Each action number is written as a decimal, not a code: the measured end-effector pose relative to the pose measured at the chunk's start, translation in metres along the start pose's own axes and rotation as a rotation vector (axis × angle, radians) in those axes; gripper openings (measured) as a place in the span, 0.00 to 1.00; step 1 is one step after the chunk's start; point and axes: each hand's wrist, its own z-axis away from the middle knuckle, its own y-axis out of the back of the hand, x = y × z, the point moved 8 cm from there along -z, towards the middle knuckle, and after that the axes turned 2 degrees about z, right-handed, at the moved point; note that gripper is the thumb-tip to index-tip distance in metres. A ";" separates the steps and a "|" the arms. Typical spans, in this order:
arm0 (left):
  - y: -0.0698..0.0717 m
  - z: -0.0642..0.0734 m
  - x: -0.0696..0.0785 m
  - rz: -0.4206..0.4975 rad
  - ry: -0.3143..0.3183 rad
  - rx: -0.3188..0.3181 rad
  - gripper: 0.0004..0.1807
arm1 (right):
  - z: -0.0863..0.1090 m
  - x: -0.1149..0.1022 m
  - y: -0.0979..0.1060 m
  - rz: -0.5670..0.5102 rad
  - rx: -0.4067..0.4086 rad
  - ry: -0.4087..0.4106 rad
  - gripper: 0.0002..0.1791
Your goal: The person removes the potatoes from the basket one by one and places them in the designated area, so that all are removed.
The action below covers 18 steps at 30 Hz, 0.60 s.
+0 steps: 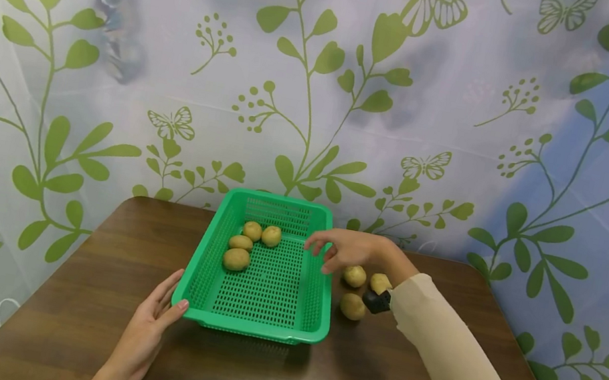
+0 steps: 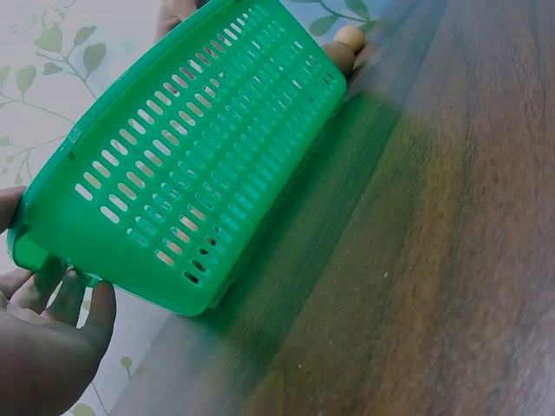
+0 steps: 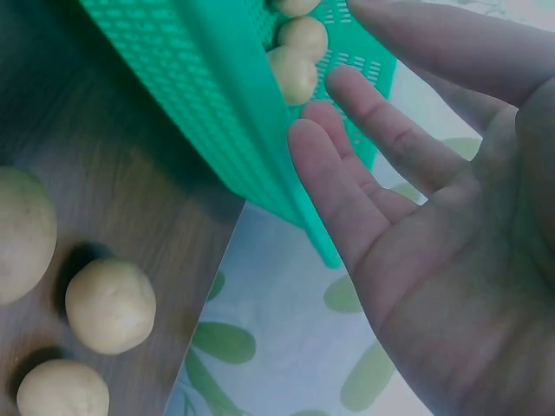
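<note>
A green plastic basket (image 1: 256, 327) with slotted walls stands near the back of the table. Several potatoes (image 1: 236, 259) lie inside it, along its left side and toward the back. At the near left corner my left hand (image 1: 143, 331) grips the rim, thumb over the top and fingers curled underneath, as the left wrist view shows. My right hand (image 1: 352, 247) hovers over the basket's right rim with fingers loosely bent and nothing in them; its empty palm shows in the right wrist view. Three more potatoes (image 1: 352, 306) rest on the table right of the basket, below the right forearm.
The brown wooden table (image 1: 94, 309) runs back to a patterned curtain (image 1: 325, 71) with green leaves and butterflies. A small black device (image 1: 376, 301) is worn on the right wrist. The loose potatoes (image 3: 111, 305) lie close beside the basket's right wall.
</note>
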 end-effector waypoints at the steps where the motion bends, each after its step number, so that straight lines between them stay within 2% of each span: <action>1: 0.000 0.000 0.000 0.000 0.000 0.000 0.37 | -0.002 -0.002 -0.001 0.000 -0.006 0.000 0.29; 10: 0.000 -0.001 -0.001 -0.002 -0.003 0.006 0.37 | -0.019 -0.009 -0.005 -0.012 -0.018 -0.023 0.27; 14: 0.000 -0.001 0.000 -0.006 -0.006 0.004 0.37 | -0.026 -0.015 -0.007 -0.040 -0.022 -0.008 0.28; 18: 0.000 -0.001 -0.001 -0.010 -0.005 -0.001 0.38 | -0.034 -0.019 -0.008 -0.005 -0.026 0.008 0.29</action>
